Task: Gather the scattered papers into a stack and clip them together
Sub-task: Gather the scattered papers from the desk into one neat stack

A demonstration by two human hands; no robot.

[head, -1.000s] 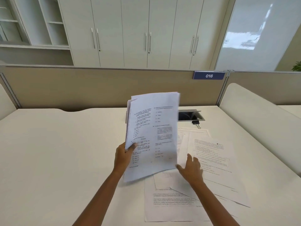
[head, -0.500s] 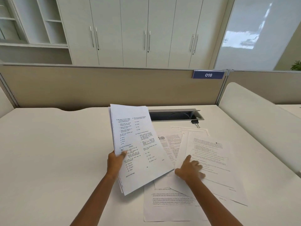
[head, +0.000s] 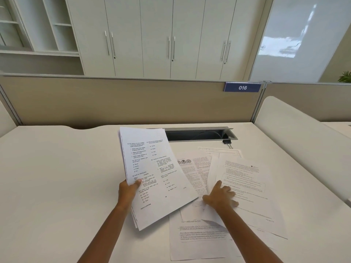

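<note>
Head view caught the cable well (head: 199, 134) first: a long rectangular slot with a grey metal rim, sunk into the desk (head: 57, 177) at 12 o'clock, with dark cables lying inside. Right at its 5 o'clock corner sat the black binder clip (head: 227, 142), wire handles pointing toward the papers; whether it touched the farthest sheet, I could not tell. The left hand (head: 129, 190) gripped the gathered stack (head: 152, 173) by its left edge, thumb on the printed top page. The thin white sheets were slightly fanned at the edges and tilted up off the smooth white desk. At 3 o'clock of that stack the loose sheets (head: 245, 179) lay overlapped and skewed, flat rectangles of printed text. The right hand (head: 220, 196) lay on them with fingers extended, pressing the top sheet, a little blurred. One paper corner curled up at 6 o'clock of that hand. The beige partition (head: 114, 103) stood behind.
</note>
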